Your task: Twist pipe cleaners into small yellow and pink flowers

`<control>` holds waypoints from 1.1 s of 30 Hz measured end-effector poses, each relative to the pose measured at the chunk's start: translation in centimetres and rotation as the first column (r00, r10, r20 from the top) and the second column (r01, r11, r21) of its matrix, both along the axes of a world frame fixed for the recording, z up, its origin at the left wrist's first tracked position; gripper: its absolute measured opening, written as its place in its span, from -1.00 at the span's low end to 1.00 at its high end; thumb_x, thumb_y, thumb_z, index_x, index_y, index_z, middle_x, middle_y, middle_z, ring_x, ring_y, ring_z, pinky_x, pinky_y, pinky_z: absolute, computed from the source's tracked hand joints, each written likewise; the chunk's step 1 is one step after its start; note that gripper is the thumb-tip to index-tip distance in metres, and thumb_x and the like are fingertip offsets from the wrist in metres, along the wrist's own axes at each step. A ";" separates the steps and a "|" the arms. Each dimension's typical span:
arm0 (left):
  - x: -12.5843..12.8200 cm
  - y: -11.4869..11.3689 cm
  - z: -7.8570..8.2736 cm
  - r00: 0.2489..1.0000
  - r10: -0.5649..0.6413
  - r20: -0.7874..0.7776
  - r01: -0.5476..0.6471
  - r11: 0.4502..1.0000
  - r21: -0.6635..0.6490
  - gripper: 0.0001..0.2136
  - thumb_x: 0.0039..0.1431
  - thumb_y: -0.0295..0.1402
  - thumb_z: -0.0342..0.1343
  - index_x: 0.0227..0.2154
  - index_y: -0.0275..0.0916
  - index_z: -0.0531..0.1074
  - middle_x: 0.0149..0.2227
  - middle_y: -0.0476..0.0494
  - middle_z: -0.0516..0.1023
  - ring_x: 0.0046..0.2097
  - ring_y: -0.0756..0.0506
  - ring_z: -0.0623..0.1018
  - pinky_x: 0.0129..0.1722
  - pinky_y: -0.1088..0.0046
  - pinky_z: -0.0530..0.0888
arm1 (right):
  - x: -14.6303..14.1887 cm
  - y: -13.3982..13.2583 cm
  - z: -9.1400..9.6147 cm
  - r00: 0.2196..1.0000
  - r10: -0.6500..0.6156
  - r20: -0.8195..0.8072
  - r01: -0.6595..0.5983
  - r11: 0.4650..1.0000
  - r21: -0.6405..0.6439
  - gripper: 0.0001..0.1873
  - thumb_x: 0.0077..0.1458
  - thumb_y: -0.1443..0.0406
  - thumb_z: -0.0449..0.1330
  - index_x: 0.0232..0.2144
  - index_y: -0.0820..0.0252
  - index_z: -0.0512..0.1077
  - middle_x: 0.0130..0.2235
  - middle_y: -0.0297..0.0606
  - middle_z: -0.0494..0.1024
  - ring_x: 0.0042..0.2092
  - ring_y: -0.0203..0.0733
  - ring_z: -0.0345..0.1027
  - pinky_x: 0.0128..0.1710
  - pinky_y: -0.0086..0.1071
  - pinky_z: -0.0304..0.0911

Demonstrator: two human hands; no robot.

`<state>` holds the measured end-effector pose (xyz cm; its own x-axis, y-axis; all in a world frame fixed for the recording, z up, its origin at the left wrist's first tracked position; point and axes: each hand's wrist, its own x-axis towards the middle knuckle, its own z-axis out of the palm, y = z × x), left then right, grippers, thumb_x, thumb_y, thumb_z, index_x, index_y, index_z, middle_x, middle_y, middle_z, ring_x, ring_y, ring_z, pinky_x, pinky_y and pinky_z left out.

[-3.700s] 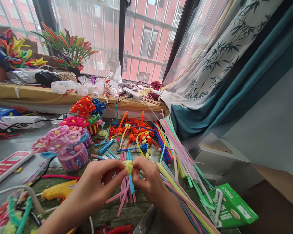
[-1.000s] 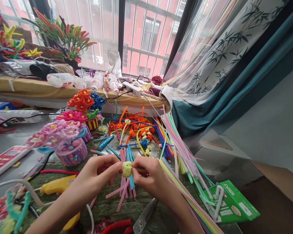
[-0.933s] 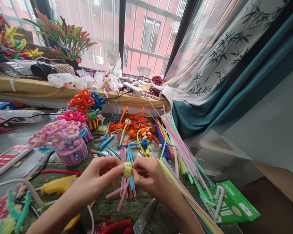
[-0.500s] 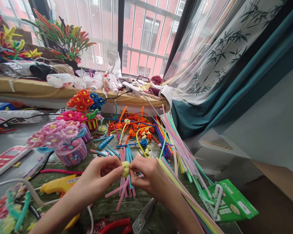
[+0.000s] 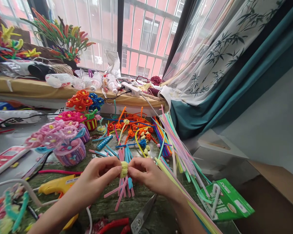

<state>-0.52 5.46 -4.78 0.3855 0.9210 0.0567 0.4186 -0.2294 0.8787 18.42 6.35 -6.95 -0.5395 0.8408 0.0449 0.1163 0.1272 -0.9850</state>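
Note:
Both of my hands pinch a small yellow pipe-cleaner coil [image 5: 123, 169] held above the table. My left hand [image 5: 97, 177] grips its left side with thumb and fingertips closed. My right hand [image 5: 146, 174] presses its right side, fingers curled together. Right beneath the coil lies a loose bunch of pink and blue pipe-cleaner pieces [image 5: 124, 188] on the green table mat [image 5: 107, 208].
Scissors [image 5: 143, 216] lie near my right wrist, a yellow glue gun [image 5: 57, 187] to the left. Long pastel pipe cleaners [image 5: 178, 156] fan out at right beside a green box [image 5: 228, 203]. Pipe-cleaner flower pots [image 5: 68, 143] and small orange flowers [image 5: 133, 128] stand behind.
My fingers have turned and squeezed the yellow coil; it now looks narrower and edge-on. The view has shifted slightly, and both hands stay in the same place.

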 end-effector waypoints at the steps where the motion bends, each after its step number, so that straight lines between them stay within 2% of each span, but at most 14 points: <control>1: 0.0 0.0 0.0 1.000 -0.006 -0.003 0.006 1.000 -0.001 -0.66 0.15 -0.13 -0.04 -0.59 -0.27 0.32 -0.59 0.10 0.15 -0.51 0.03 0.16 -0.55 0.55 0.13 | 0.0 0.1 -0.1 0.999 0.020 -0.034 -0.022 0.999 -0.047 -0.64 0.14 0.07 0.16 -0.47 0.26 0.36 -0.52 -0.42 0.29 -0.50 -0.41 0.09 -0.52 -0.51 0.01; 5: 0.1 -0.2 0.1 0.999 -0.038 -0.015 0.038 0.999 -0.009 -0.65 0.15 -0.11 -0.07 -0.60 -0.25 0.28 -0.58 0.08 0.15 -0.50 0.01 0.17 -0.53 0.53 0.13 | 0.2 0.3 -0.5 0.990 0.092 -0.110 -0.109 0.981 -0.163 -0.53 0.08 -0.04 0.16 -0.52 0.27 0.35 -0.58 -0.41 0.29 -0.56 -0.42 0.09 -0.59 -0.52 -0.01; 8: 0.2 -0.3 0.3 0.999 -0.049 -0.010 0.049 0.999 -0.008 -0.65 0.14 -0.10 -0.08 -0.61 -0.24 0.26 -0.58 0.08 0.16 -0.49 0.00 0.18 -0.52 0.52 0.13 | 0.2 0.2 -0.7 0.983 0.114 -0.145 -0.138 0.977 -0.164 -0.52 0.08 -0.03 0.17 -0.55 0.29 0.37 -0.62 -0.41 0.28 -0.60 -0.43 0.08 -0.61 -0.52 -0.03; 13: 0.1 -0.3 0.1 0.999 -0.037 -0.012 0.038 0.999 0.020 -0.69 0.14 -0.16 -0.07 -0.62 -0.24 0.23 -0.58 0.09 0.11 -0.50 0.01 0.15 -0.53 0.53 0.12 | -0.3 -0.1 -0.7 0.977 0.060 -0.205 -0.092 0.984 -0.151 -0.59 0.06 0.05 0.20 -0.60 0.25 0.29 -0.63 -0.47 0.18 -0.59 -0.45 -0.03 -0.62 -0.51 -0.11; 19: 0.1 -0.7 -0.3 0.999 0.021 -0.034 -0.017 0.993 0.120 -0.73 0.14 -0.26 -0.08 -0.63 -0.23 0.19 -0.61 0.13 0.03 -0.55 0.04 0.07 -0.59 0.54 0.03 | -0.7 -0.4 -0.1 0.993 -0.030 -0.111 0.032 0.999 0.015 -0.71 0.03 0.32 0.12 -0.67 0.23 0.20 -0.60 -0.46 0.12 -0.52 -0.41 -0.07 -0.55 -0.48 -0.12; 23: 0.3 -1.0 -0.4 0.992 0.083 -0.095 -0.060 0.974 0.220 -0.75 0.11 -0.34 -0.08 -0.65 -0.22 0.18 -0.63 0.14 0.00 -0.57 0.06 0.05 -0.62 0.55 0.03 | -0.9 -0.7 0.0 0.995 -0.100 -0.020 0.102 0.978 0.180 -0.75 -0.02 0.42 0.08 -0.68 0.22 0.17 -0.61 -0.47 0.09 -0.52 -0.41 -0.08 -0.55 -0.48 -0.15; 28: 0.6 -1.1 -0.5 0.966 0.180 -0.184 -0.090 0.907 0.412 -0.78 0.03 -0.43 -0.11 -0.69 -0.22 0.16 -0.66 0.14 0.00 -0.60 0.07 0.08 -0.64 0.58 0.06 | -1.0 -0.8 0.0 0.985 -0.169 0.033 0.151 0.939 0.308 -0.73 -0.06 0.45 0.08 -0.69 0.20 0.10 -0.61 -0.48 0.06 -0.52 -0.41 -0.11 -0.55 -0.48 -0.16; 33: 0.8 -1.3 -0.6 0.932 0.274 -0.235 -0.072 0.779 0.623 -0.77 0.02 -0.49 -0.10 -0.70 -0.22 0.11 -0.67 0.16 0.03 -0.62 0.09 0.10 -0.64 0.60 0.07 | -1.0 -0.8 0.0 0.976 -0.203 0.079 0.154 0.900 0.409 -0.72 -0.06 0.46 0.07 -0.67 0.19 0.06 -0.60 -0.48 0.07 -0.52 -0.40 -0.09 -0.53 -0.47 -0.15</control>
